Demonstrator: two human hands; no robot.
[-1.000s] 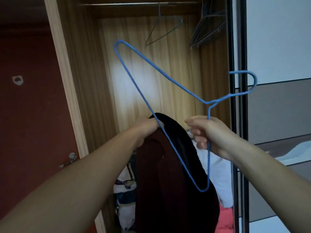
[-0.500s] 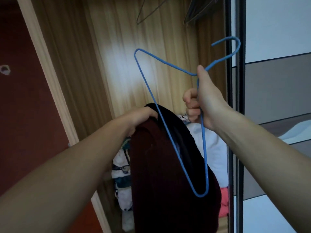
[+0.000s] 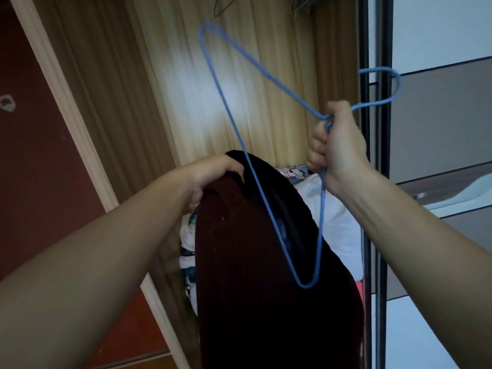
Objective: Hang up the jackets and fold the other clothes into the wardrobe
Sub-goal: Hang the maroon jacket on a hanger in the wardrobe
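Note:
A dark maroon jacket hangs in front of me, held up at its top edge by my left hand. My right hand grips the neck of a blue wire hanger, just under its hook. The hanger is tilted: one corner points up into the open wardrobe, the other corner lies low against the jacket's dark inner side. Whether that low corner is inside the jacket I cannot tell.
Folded white and patterned clothes lie on a shelf behind the jacket. Other hangers show at the top edge. A dark sliding-door frame stands at the right, a red wall at the left.
The hanger has swung and tilted while my right hand kept hold of its neck; its hook sits lower than half a second ago. The view has dropped, and the rail has left the frame.

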